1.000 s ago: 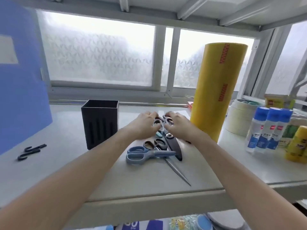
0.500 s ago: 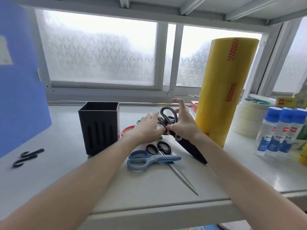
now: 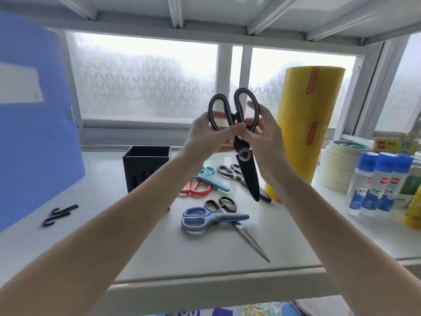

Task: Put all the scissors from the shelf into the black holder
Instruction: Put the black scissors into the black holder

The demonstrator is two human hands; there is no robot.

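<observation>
Large black scissors [image 3: 247, 172] hang blades-down above the shelf, held at the handles by both hands. My left hand [image 3: 206, 135] pinches the left handle loop and my right hand [image 3: 264, 131] grips the right loop. The square black holder [image 3: 145, 169] stands on the shelf to the lower left of the hands. Several scissors lie on the shelf: a blue pair [image 3: 209, 218], a small black pair [image 3: 222, 205] with long steel blades, a teal pair [image 3: 210, 179], a red pair [image 3: 196, 188] and a grey-handled pair [image 3: 230, 172].
A tall yellow film roll [image 3: 305, 124] stands right of the hands. Masking tape rolls [image 3: 337, 165] and glue bottles [image 3: 378, 183] fill the right side. A blue folder [image 3: 34, 122] leans at the left, with black hooks [image 3: 60, 214] in front of it. The shelf edge [image 3: 205, 290] runs below.
Both hands have lifted the large black scissors off the pile, from the shelf up to window height, turning them blades-down. The camera view has also tilted upward.
</observation>
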